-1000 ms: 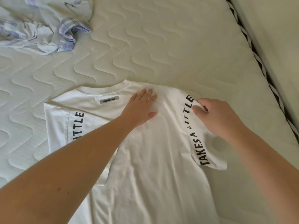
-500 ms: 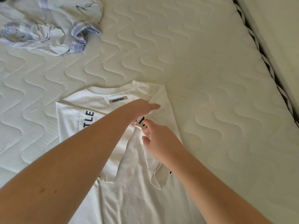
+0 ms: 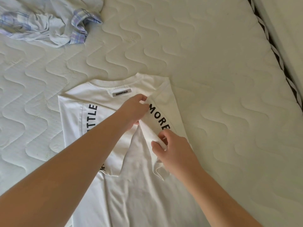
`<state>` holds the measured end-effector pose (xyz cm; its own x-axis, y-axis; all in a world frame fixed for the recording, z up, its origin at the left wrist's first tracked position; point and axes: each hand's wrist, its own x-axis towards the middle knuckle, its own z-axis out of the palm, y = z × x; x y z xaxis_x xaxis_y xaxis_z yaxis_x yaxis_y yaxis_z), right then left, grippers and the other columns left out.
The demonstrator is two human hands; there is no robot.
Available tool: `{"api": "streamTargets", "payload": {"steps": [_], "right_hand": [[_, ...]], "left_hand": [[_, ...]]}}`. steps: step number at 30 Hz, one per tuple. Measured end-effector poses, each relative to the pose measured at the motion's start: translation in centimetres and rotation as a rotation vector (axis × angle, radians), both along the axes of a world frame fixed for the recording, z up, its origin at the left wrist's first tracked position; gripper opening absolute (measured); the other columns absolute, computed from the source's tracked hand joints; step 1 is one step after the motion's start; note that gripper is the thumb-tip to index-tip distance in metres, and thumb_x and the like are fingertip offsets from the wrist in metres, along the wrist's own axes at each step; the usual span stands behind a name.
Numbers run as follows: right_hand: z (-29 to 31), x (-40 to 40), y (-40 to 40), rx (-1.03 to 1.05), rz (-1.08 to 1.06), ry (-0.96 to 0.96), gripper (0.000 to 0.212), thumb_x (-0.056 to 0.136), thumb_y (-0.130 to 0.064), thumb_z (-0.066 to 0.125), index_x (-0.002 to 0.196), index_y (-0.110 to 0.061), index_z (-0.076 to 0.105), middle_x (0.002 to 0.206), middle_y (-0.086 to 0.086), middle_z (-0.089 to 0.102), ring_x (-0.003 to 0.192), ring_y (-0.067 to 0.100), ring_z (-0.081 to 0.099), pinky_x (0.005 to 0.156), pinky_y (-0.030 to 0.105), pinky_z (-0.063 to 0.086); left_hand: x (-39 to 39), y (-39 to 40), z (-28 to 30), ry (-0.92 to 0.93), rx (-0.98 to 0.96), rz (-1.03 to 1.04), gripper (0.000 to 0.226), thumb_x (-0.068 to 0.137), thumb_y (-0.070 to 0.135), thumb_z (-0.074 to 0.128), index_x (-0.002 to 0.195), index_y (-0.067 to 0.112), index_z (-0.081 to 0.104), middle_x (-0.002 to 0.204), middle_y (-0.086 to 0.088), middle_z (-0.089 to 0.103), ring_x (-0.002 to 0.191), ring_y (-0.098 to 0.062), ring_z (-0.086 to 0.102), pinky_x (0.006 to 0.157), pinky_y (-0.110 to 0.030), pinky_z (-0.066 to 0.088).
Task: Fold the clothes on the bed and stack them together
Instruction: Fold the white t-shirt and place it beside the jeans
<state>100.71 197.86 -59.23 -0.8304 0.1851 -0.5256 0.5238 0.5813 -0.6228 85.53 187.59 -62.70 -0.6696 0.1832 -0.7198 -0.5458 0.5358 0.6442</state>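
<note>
Rt sleeve (image 3: pixel 158 118) now flipped back outward over the folded-in side, "MORE" lettering showing face up; half a sec ago still bunched under both hands, a sec ago lying flat out at 3 o'clock. Meaning: both side panels of the t-shirt (image 3: pixel 131 194) tucked in, sleeve being squared off, long fold prob. coming next.

Left hand (image 3: pixel 133 112) reaching in from 7 o'clock, fingers curling round the top end of the sleeve strip, pinching it just below the neck label (image 3: pixel 121 92). Right hand (image 3: pixel 170 148) coming in from 5 o'clock, thumb and fingers closing on the lower end of the same strip, cloth visibly nipped between them. So both hands gripping, neither one flat or relaxed, stretching the sleeve between them along a 12-to-5 line.

T-shirt lying back-up at centre of the mattress (image 3: pixel 213 79), collar toward 12, hem running off at 6. Left sleeve already folded in at 9, "LITTLE" partly showing.

Crumpled checked shirt (image 3: pixel 49 25) waiting at 11 o'clock, well apart, not yet folded. No stack started yet.
</note>
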Motion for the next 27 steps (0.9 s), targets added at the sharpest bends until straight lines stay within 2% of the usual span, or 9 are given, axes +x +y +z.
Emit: {"api": "streamTargets", "payload": {"steps": [1, 3, 7, 10, 13, 19, 21, 24, 27], "right_hand": [[0.7, -0.4, -0.4, -0.084, -0.05, 0.019, 0.008, 0.091, -0.034, 0.054, 0.086, -0.029, 0.05, 0.067, -0.005, 0.065, 0.052, 0.006, 0.064, 0.048, 0.025, 0.042], [1.6, -1.3, -1.3, -0.183, -0.089, 0.062, 0.003, 0.092, -0.03, 0.054, 0.091, -0.032, 0.054, 0.071, -0.005, 0.068, 0.051, 0.007, 0.067, 0.049, 0.023, 0.047], [1.7, -2.8, -3.2, -0.162, -0.011, 0.112, 0.023, 0.092, -0.033, 0.058, 0.115, -0.03, 0.061, 0.086, -0.007, 0.069, 0.077, 0.012, 0.066, 0.071, 0.031, 0.051], [0.7, -2.4, -3.7, -0.214, -0.006, 0.044, 0.03, 0.093, -0.04, 0.059, 0.121, -0.031, 0.059, 0.108, -0.014, 0.067, 0.095, 0.006, 0.064, 0.087, 0.03, 0.051], [-1.0, -0.8, -2.1, -0.117, -0.028, 0.05, 0.029, 0.095, -0.039, 0.056, 0.122, -0.029, 0.058, 0.116, -0.015, 0.063, 0.108, 0.006, 0.058, 0.094, 0.028, 0.046], [-4.4, 2.3, 1.8, 0.195, -0.136, 0.024, 0.053, 0.093, -0.035, 0.059, 0.142, -0.023, 0.041, 0.136, -0.002, 0.045, 0.126, 0.019, 0.043, 0.101, 0.033, 0.035], [-5.3, 2.7, 2.8, 0.14, -0.202, -0.02, 0.058, 0.093, -0.036, 0.06, 0.145, -0.021, 0.037, 0.135, 0.0, 0.045, 0.126, 0.019, 0.044, 0.102, 0.034, 0.038], [-6.6, 1.7, 4.3, 0.052, -0.277, -0.047, 0.053, 0.092, -0.037, 0.062, 0.139, -0.017, 0.045, 0.122, -0.001, 0.051, 0.116, 0.02, 0.052, 0.096, 0.033, 0.043], [-7.4, -1.4, 5.4, 0.043, -0.3, -0.029, 0.046, 0.091, -0.04, 0.063, 0.128, -0.013, 0.056, 0.113, 0.004, 0.063, 0.109, 0.023, 0.058, 0.092, 0.034, 0.045]], "left_hand": [[-0.3, -0.2, 0.3, 0.014, -0.02, 0.0, 0.016, 0.096, 0.013, 0.05, 0.097, 0.024, 0.061, 0.092, -0.007, 0.071, 0.074, -0.021, 0.068, 0.047, -0.026, 0.054], [-1.1, -0.6, 0.6, 0.061, -0.09, -0.038, 0.016, 0.095, 0.014, 0.049, 0.096, 0.025, 0.061, 0.097, -0.008, 0.069, 0.08, -0.027, 0.067, 0.052, -0.028, 0.05], [-2.8, -2.3, -0.1, 0.247, -0.319, -0.227, 0.011, 0.096, 0.021, 0.055, 0.104, 0.023, 0.061, 0.116, -0.007, 0.065, 0.088, -0.026, 0.064, 0.061, -0.031, 0.047], [-3.5, -3.2, -1.1, 0.36, -0.517, -0.443, 0.027, 0.098, 0.03, 0.056, 0.123, 0.02, 0.057, 0.135, -0.002, 0.058, 0.113, -0.023, 0.057, 0.089, -0.034, 0.047], [-4.0, -2.3, -1.9, 0.448, -0.486, -0.45, 0.034, 0.098, 0.035, 0.055, 0.127, 0.016, 0.055, 0.127, -0.006, 0.061, 0.118, -0.026, 0.055, 0.098, -0.035, 0.044], [-4.9, 4.0, -3.1, 0.62, -0.487, -0.598, 0.049, 0.097, 0.044, 0.054, 0.133, 0.011, 0.05, 0.127, -0.011, 0.053, 0.118, -0.032, 0.052, 0.099, -0.043, 0.044], [-5.9, 5.5, -3.2, 0.548, -0.538, -0.601, 0.047, 0.096, 0.049, 0.054, 0.123, 0.01, 0.055, 0.119, -0.01, 0.058, 0.116, -0.031, 0.054, 0.096, -0.043, 0.046], [-7.2, 6.5, -3.4, 0.463, -0.41, -0.544, 0.023, 0.097, 0.039, 0.058, 0.098, 0.016, 0.056, 0.097, -0.004, 0.058, 0.096, -0.025, 0.059, 0.077, -0.033, 0.043], [-7.2, 6.2, -3.7, 0.478, -0.326, -0.489, 0.019, 0.096, 0.035, 0.059, 0.101, 0.018, 0.052, 0.095, 0.0, 0.054, 0.087, -0.02, 0.052, 0.072, -0.031, 0.04]]}}
